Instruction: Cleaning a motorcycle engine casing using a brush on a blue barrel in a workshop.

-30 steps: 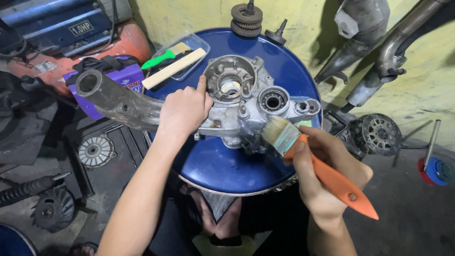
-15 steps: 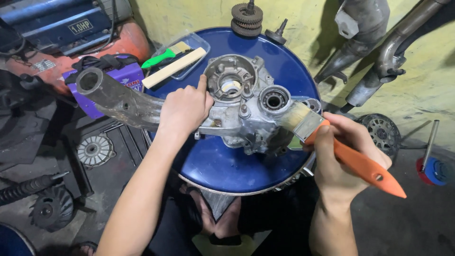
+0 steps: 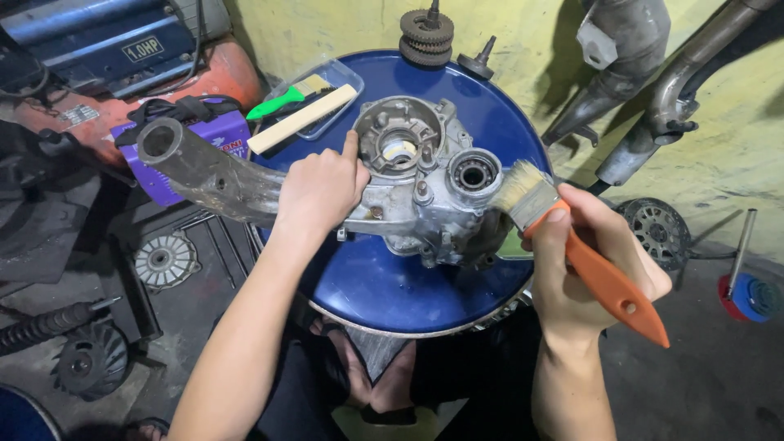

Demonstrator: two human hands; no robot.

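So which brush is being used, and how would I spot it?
Find the round blue drum top in the middle, with the grey metal engine casing on it. At the casing's right edge, the right hand holds a flat paintbrush. Its orange handle and pale bristles distinguish it from the green-handled brush in the clear tray behind.

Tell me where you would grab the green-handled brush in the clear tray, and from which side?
Grab the green-handled brush by its green handle, probably coming from the left. The handle's end pokes out over the left rim of the clear tray, so fingers can close around it. The bristle end lies deeper in the tray beside a pale wooden stick, which crowds that side.
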